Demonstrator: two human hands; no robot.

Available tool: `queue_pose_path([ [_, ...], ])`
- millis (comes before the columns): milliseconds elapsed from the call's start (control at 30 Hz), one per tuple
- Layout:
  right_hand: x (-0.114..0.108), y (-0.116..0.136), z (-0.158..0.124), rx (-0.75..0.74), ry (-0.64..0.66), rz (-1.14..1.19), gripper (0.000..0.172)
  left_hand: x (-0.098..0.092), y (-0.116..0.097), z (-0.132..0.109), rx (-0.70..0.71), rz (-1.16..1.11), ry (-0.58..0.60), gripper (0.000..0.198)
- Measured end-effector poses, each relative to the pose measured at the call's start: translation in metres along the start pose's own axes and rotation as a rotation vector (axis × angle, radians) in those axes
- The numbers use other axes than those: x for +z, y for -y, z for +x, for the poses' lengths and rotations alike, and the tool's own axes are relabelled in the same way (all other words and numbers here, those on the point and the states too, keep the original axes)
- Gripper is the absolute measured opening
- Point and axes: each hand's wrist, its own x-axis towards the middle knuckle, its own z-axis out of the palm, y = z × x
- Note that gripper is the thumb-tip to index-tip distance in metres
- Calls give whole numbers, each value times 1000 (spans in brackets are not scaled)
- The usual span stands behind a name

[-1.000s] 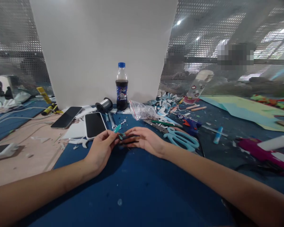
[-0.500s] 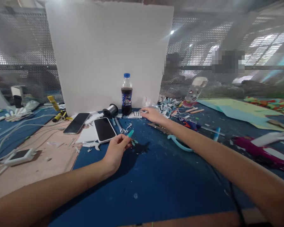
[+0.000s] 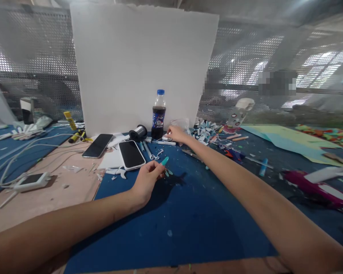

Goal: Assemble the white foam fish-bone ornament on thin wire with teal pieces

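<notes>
My left hand [image 3: 146, 180] is closed in a pinch on a small teal petal-shaped piece [image 3: 165, 161], held just above the blue work mat [image 3: 171, 220]. Smaller pale green bits show below its fingertips. Farther off, my right hand [image 3: 175, 134] points down at the row of small white pieces [image 3: 166, 142] beside the cola bottle [image 3: 158, 120]. Its fingers are drawn together; whatever lies between them is hidden. Left of my left hand is a white-framed phone [image 3: 132, 155].
A dark phone [image 3: 97, 145] and a wire spool [image 3: 138, 133] lie at left. Behind my right forearm, paper scraps [image 3: 205, 131] are heaped near a drinking bottle [image 3: 238, 115]. A magenta item [image 3: 316, 186] lies at far right. A white board [image 3: 143, 68] stands at the back.
My right hand has moved left, closer to the cola bottle and over the white pieces. My left hand still pinches the teal piece in much the same place. The view has shifted slightly.
</notes>
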Motion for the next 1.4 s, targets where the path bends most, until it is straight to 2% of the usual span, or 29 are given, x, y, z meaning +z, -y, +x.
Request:
queue_pose_path([
  [100,-15,-4,-7,-16,-108,62,29,-1,0,0,5,-9,-5,35],
  [200,-30,-5,-26,-34,-261,131,27,-1,0,-1,12,-27,-14,36],
  [300,-32,0,-61,-58,-409,164,31,-1,0,-1,12,-39,-16,36],
  [367,-24,4,-90,-83,-447,162,29,-1,0,-1,8,-40,-11,36],
  [433,-13,10,-121,-127,-426,162,27,-1,0,-2,7,-36,-7,37],
  [533,-3,18,-158,-202,-312,202,28,0,0,-3,17,-32,-2,37],
  [600,-4,21,-174,-229,-266,262,33,0,0,-3,25,-27,1,36],
  [667,-10,22,-185,-230,-282,348,40,-2,0,-2,57,9,2,30],
  [767,-12,22,-192,-228,-248,765,40,-4,2,-1,181,119,21,20],
  [833,-7,25,-196,-216,-125,1135,39,-6,4,0,249,174,42,14],
  [900,1,31,-200,-191,67,1400,41,-5,4,-1,264,208,44,8],
  [967,6,38,-206,-181,223,1520,44,-3,4,-2,266,247,40,7],
  [1033,10,44,-211,-137,305,1530,41,0,3,-3,259,304,60,6],
  [1167,11,44,-218,-114,368,1480,33,2,3,-5,254,531,163,9],
  [1233,9,39,-219,-93,366,1461,35,1,3,-4,328,747,204,18],
  [1400,-8,16,-205,-26,128,1435,33,-6,3,10,645,1225,289,49],
])
